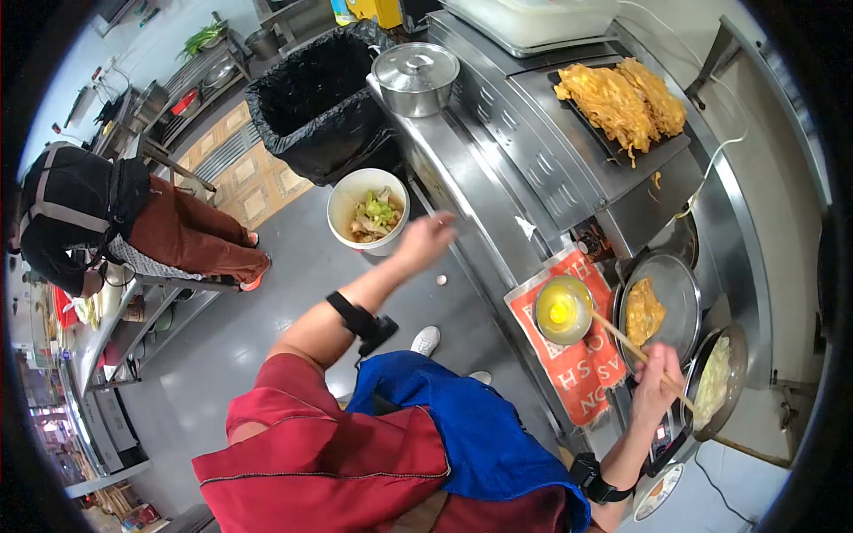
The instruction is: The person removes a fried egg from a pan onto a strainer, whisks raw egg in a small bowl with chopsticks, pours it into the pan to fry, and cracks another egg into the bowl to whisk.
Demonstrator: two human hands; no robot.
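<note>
My right hand (656,384) is closed around wooden chopsticks (613,330), whose tips reach into a metal bowl (540,330). Inside that bowl is raw egg (562,311) with a bright yellow yolk. The bowl stands on an orange printed paper (573,377) on the steel counter. My left hand (428,240) is over the counter's front edge, beside a white bucket (330,216) with green and brown scraps. Its fingers look curled; whether anything is in them is hidden.
To the right are a pan (684,306) with a golden fried piece and another pan (739,377) with pale food. Fried food (622,102) is heaped on a dark tray. A lidded pot (416,75) stands near a black-lined bin (311,147). Another person (169,213) bends over a table at left.
</note>
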